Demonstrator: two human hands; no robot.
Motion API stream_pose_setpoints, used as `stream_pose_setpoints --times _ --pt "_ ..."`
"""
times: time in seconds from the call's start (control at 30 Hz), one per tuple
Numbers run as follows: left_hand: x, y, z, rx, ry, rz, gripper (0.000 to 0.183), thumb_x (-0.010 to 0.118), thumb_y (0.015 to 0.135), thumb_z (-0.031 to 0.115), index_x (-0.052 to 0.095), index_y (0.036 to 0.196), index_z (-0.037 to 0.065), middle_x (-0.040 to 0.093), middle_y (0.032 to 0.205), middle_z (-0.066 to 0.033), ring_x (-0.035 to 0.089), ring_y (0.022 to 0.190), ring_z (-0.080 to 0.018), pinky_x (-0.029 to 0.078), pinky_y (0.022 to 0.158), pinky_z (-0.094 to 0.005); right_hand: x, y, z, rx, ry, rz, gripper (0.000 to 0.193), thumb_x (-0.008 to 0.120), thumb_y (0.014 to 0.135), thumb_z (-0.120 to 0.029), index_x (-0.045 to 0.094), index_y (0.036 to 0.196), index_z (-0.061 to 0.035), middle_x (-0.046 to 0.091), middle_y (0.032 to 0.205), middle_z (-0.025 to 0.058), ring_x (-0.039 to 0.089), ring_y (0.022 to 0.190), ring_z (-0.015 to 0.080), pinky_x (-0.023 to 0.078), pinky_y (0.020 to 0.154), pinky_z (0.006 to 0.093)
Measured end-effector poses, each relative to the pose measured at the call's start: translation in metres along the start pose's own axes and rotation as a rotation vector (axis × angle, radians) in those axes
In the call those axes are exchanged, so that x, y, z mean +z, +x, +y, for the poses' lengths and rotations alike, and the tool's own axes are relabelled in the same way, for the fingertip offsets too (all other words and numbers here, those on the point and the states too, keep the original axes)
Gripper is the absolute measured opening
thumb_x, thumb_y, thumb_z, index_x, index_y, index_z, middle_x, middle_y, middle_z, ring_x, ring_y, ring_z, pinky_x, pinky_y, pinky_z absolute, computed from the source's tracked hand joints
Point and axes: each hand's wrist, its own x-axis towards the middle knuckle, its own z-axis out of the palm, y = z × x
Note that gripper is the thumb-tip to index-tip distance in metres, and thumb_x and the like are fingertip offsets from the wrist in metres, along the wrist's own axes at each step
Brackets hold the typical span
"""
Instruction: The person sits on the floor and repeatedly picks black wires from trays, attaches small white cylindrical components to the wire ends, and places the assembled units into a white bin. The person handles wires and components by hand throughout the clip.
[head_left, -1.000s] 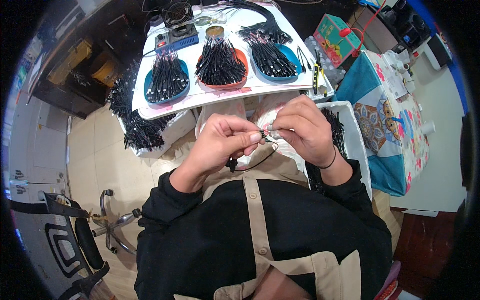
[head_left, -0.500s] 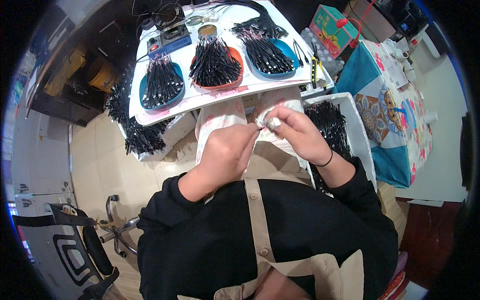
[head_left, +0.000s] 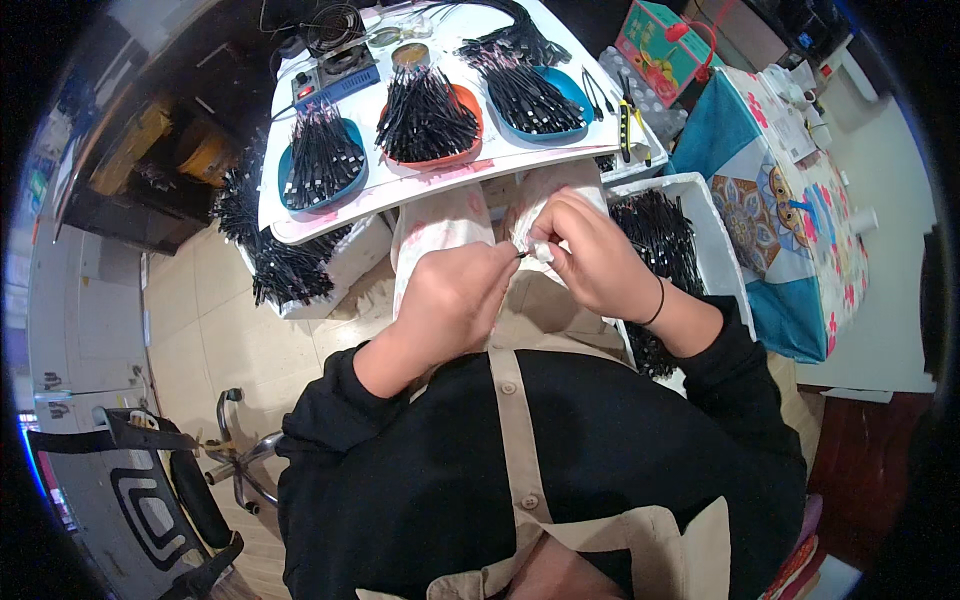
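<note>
Above my lap my left hand (head_left: 448, 290) is closed in a pinch on a thin black cable, whose short dark end (head_left: 521, 255) sticks out past the fingertips. My right hand (head_left: 600, 258) faces it, thumb and fingers bent together close to that end. A crumpled white piece (head_left: 543, 252) shows at the right thumb and fingertip; I cannot tell whether it is wrapped round a finger or held. Beyond the hands, black cables with small plugs lie heaped in a left blue tray (head_left: 357, 187), an orange tray (head_left: 452, 158) and a right blue tray (head_left: 560, 130).
The white table (head_left: 400, 182) also bears a small blue-based device (head_left: 340, 82), a round tin (head_left: 410, 56) and a yellow-black cutter (head_left: 625, 130). White foam boxes of cables stand at left (head_left: 345, 272) and right (head_left: 722, 240). An office chair (head_left: 150, 500) is at the lower left.
My right fingers have closed in slightly beside the cable end, and the reddish tip seen before no longer shows. The left hand has hardly moved. The view has shifted slightly.
</note>
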Motion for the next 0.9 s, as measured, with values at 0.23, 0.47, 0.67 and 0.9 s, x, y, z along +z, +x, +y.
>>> stream_pose_setpoints --times 0.23,0.47,0.67,0.9 --pt "0.004 -0.002 -0.020 0.131 0.023 -0.080 0.020 0.063 0.075 0.000 0.062 0.095 -0.003 0.057 0.066 -0.0108 0.059 0.057 -0.0262 0.046 0.052 -0.0350 0.010 -0.010 0.017 0.762 1.009 -0.334 0.017 0.052 0.095 -0.017 0.060 0.101 -0.0030 0.056 0.084 0.0000 0.052 0.073 0.0087 0.043 0.068 0.0240" --pt "0.002 -0.012 -0.022 -0.417 -0.620 -0.051 0.014 0.066 0.085 0.009 0.069 0.093 -0.004 0.066 0.074 -0.0114 0.061 0.061 -0.0156 0.046 0.056 -0.0268 -0.003 0.002 0.000 -0.125 0.010 -0.016 0.026 0.067 0.074 -0.004 0.059 0.099 -0.0043 0.058 0.089 0.0097 0.056 0.085 0.0271 0.047 0.074 0.0336" --pt "0.001 -0.012 -0.014 -0.227 -0.426 -0.020 0.012 0.062 0.087 0.004 0.068 0.091 -0.006 0.065 0.073 -0.0090 0.059 0.062 -0.0103 0.046 0.056 -0.0245 -0.002 0.004 -0.006 -0.053 0.024 -0.103 0.023 0.068 0.074 -0.004 0.058 0.094 -0.0027 0.057 0.091 0.0105 0.056 0.086 0.0279 0.047 0.075 0.0366" --pt "0.002 -0.024 -0.015 -0.354 -0.985 -0.081 0.011 0.063 0.087 0.002 0.067 0.095 -0.005 0.064 0.075 -0.0079 0.059 0.065 -0.0114 0.046 0.060 -0.0253 -0.010 0.004 -0.016 -0.035 0.277 -0.120 0.025 0.066 0.079 -0.007 0.060 0.102 -0.0031 0.060 0.097 0.0105 0.058 0.088 0.0280 0.047 0.080 0.0344"
